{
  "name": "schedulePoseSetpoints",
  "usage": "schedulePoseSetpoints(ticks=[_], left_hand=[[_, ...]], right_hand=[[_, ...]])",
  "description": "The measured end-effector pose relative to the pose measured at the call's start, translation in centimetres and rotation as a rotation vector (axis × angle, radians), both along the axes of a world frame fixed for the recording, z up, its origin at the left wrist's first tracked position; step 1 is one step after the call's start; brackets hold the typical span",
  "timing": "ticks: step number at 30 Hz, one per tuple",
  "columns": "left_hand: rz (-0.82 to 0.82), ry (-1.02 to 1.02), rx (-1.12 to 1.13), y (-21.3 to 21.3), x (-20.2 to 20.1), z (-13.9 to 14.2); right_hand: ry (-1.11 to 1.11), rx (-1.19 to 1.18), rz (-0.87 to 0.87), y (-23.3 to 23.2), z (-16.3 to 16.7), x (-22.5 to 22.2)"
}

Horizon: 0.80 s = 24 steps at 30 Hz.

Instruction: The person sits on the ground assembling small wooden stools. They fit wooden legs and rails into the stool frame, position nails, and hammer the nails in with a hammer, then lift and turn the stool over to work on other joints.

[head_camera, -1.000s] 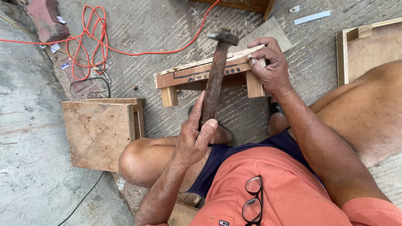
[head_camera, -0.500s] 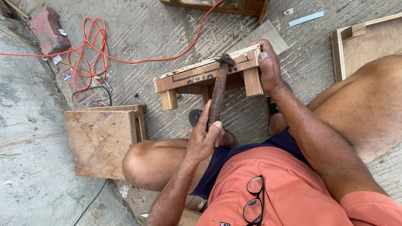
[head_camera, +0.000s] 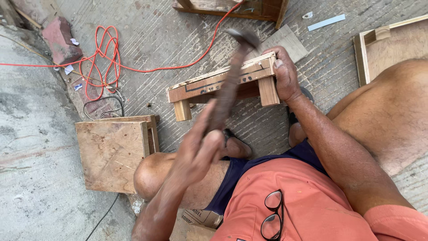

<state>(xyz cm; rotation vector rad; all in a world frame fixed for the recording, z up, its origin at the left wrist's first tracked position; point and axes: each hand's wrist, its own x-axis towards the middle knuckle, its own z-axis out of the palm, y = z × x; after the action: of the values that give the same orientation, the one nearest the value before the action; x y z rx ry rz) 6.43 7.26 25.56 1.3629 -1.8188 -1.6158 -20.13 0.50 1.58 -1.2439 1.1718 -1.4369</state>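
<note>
At far left lies a brick [head_camera: 60, 38] beside the looped orange cord [head_camera: 104, 53], and below them a plywood box [head_camera: 111, 154] sits flat on the concrete.

Moving right, the left hand [head_camera: 198, 149] has its grip wrapped tight round the lower end of the hammer [head_camera: 229, 85], which is blurred and raised, its head up near the top middle of the frame. Under it stands the small wooden stool [head_camera: 223, 85], resting on the floor in the upper middle. The right hand [head_camera: 285, 73] clamps the stool's right end, fingers curled over the top edge and thumb on the side.

The risk, as I see it, is that right hand: it sits very close to where the hammer head looks set to land, and a glancing blow could catch the fingers. The stool is steadied only by that one hand, so a hard knock might skid it across the floor. The cord lies loose nearby and could snag a foot.

The floor [head_camera: 169, 31] is grooved grey concrete, rougher at left. Another wooden frame [head_camera: 379, 49] lies at the right edge, with scraps of timber along the top. It looks like an open workshop.
</note>
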Motion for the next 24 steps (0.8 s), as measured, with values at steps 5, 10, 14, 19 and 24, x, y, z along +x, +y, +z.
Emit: schedulePoseSetpoints(ticks=[5, 10, 14, 19, 24], left_hand=[[0.056, -0.006, -0.393, 2.7, 3.4, -2.8], [-0.065, -0.334, -0.249, 2.6, 3.0, -11.4], [0.11, -0.077, -0.14, 2.4, 3.4, -5.0], [0.229, 0.62, -0.461, 2.5, 2.4, 5.4], [0.057, -0.166, -0.033, 1.9, -1.5, -5.5]], right_hand=[[0.008, -0.007, 0.011, 0.3, 0.0, -0.1], [0.049, -0.031, 0.011, 0.1, 0.0, -0.2], [0.036, -0.065, -0.005, -0.1, -0.1, -0.2], [-0.001, 0.001, 0.012, 0.1, -0.4, -0.2], [-0.008, 0.005, 0.015, 0.4, 0.0, 0.0]])
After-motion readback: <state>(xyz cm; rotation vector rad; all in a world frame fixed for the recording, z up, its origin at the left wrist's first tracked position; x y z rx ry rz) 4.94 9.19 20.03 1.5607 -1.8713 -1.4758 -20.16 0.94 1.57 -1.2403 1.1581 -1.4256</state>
